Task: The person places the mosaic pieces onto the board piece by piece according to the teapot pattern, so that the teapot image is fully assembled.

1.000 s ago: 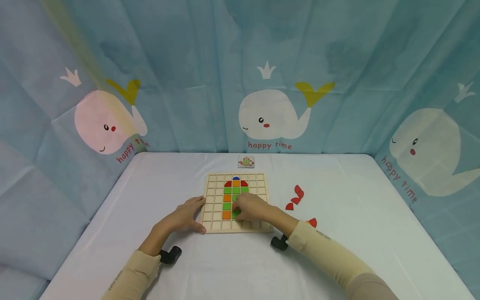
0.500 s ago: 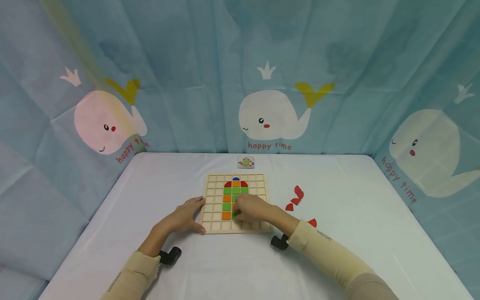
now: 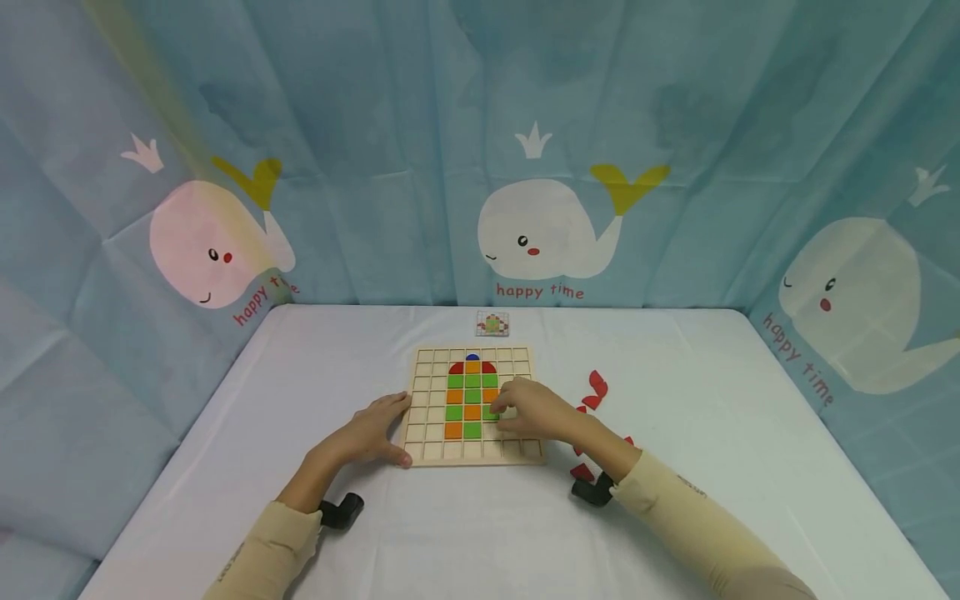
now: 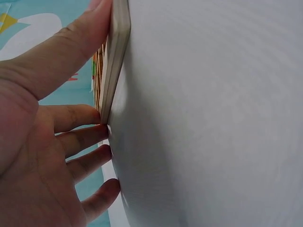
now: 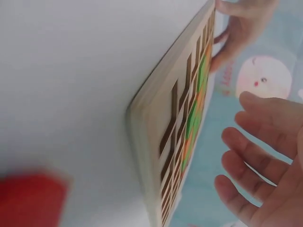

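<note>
– Right hand (image 3: 534, 408) has moved toward 3 o'clock over the board (image 3: 431, 451), so more of the middle and right columns shows than half a second ago

– Anything in it?

– Nothing that I can see: its fingers are parted and loosely bent, and the right wrist view shows no piece between them

– And the left hand (image 3: 375, 429)?

– Same place, at the 8-to-9 o'clock edge, thumb spread from nearly straight fingers, touching the board's side without clasping it. The board lies flat on the table (image 3: 450, 533)

– How far along is the pattern?

– Centre nearly done, I'd judge. Toward 12 o'clock sits a blue half-round (image 3: 472, 357), then red corner pieces (image 3: 457, 368) either side of an orange tile (image 3: 472, 367), then rows of green tiles (image 3: 454, 413) and more orange

– Any gaps?

– One, I think: the lowest row's cell at its 3 o'clock end looks bare

– What's left off?

– Loose red pieces (image 3: 582, 472), from 3 to 4 o'clock, partly hidden by the forearm. The card (image 3: 492, 324) at 12 o'clock seems to show red on both sides, too small to read exactly, so those sides probably remain
</note>
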### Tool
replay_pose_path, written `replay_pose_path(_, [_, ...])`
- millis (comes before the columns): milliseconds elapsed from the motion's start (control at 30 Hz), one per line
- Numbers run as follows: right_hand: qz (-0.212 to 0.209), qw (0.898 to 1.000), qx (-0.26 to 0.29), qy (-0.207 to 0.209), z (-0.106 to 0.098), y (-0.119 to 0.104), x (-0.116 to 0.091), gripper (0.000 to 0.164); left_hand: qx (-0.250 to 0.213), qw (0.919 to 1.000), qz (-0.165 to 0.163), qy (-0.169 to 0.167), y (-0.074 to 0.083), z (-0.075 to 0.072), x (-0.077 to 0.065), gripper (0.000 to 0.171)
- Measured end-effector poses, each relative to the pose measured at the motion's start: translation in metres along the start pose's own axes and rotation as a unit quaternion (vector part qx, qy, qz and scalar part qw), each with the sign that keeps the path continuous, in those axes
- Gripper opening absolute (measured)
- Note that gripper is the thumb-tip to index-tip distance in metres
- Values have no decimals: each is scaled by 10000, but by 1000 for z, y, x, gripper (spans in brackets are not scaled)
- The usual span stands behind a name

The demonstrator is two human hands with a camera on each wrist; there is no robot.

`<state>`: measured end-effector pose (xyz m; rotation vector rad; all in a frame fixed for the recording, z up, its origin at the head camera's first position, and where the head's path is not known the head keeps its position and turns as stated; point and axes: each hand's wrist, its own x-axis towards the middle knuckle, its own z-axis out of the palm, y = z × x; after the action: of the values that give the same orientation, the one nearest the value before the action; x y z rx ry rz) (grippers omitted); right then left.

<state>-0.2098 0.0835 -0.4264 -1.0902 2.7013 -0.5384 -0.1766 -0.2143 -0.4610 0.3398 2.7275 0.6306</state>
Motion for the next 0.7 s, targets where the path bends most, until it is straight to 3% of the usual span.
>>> replay_pose_path(233, [154, 9997, 108, 134, -6, 23, -26, 24, 11, 10000, -44, -2, 0, 1, 1, 111])
replay_pose_path(500, [791, 9957, 474, -71, -12, 41, -60, 28, -37, 10000, -57, -2, 0, 0, 2, 111])
replay_pose_path(700, [756, 9966, 315, -66, -14, 55, -83, 27, -98, 9999, -62, -4, 1, 0, 1, 112])
